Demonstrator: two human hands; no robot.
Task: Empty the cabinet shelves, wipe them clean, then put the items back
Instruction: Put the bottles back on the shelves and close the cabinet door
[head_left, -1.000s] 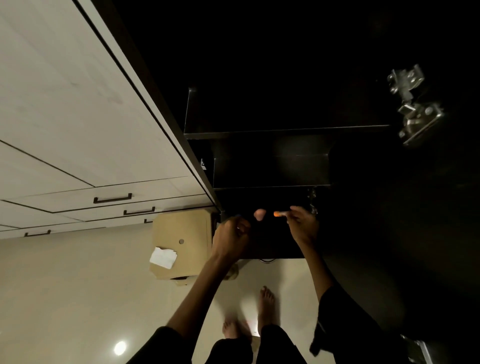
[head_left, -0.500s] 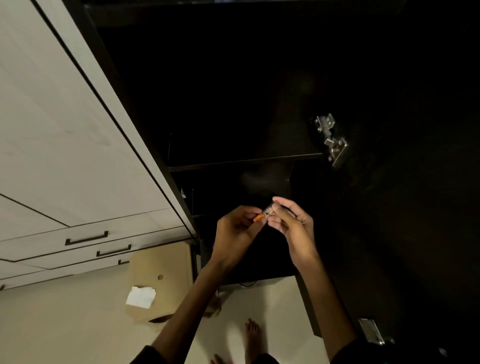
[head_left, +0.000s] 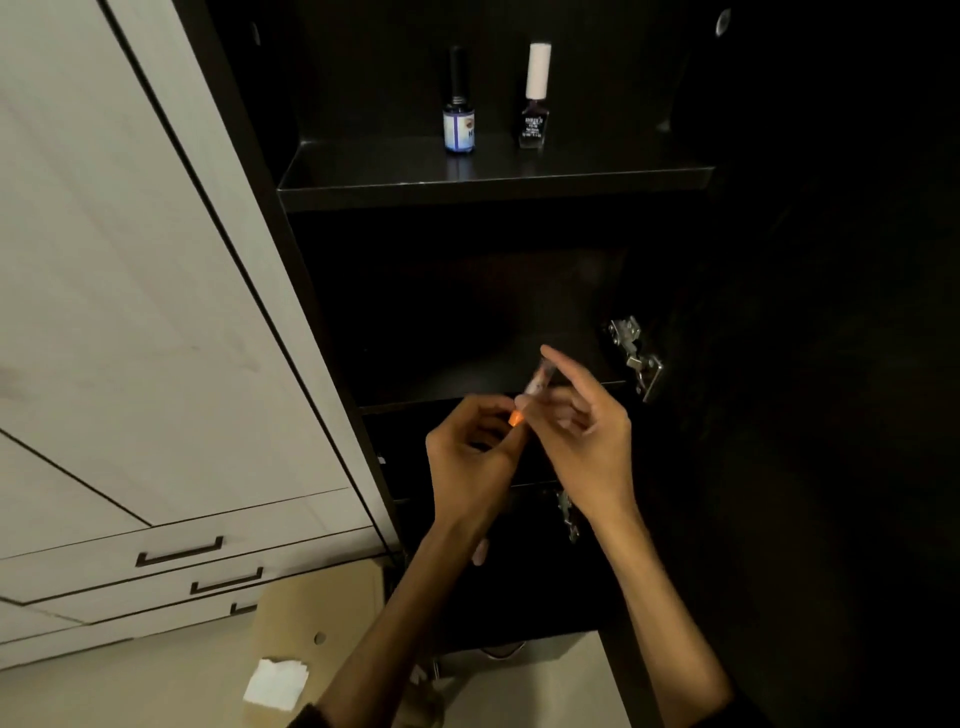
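Observation:
A small slim tube with an orange end (head_left: 530, 400) is held between both hands in front of the open dark cabinet. My left hand (head_left: 475, 457) pinches the orange end. My right hand (head_left: 582, 431) holds the tube's clear upper part with curled fingers and the index finger stretched up. On the upper shelf (head_left: 493, 182) stand two small bottles: one with a black cap and blue label (head_left: 458, 111), one with a white cap and dark body (head_left: 533, 104). The middle shelf (head_left: 467, 374) behind my hands looks dark and bare.
A pale wooden cabinet front with drawers and dark handles (head_left: 179, 552) fills the left. A cardboard box (head_left: 311, 639) with a white folded cloth or paper (head_left: 275, 683) on it sits on the floor below. Metal hinges (head_left: 636, 356) are on the cabinet's right wall.
The view has tilted upward, so the upper shelf with two bottles is now seen. My hands came together on the small tube and rose in front of the middle shelf.

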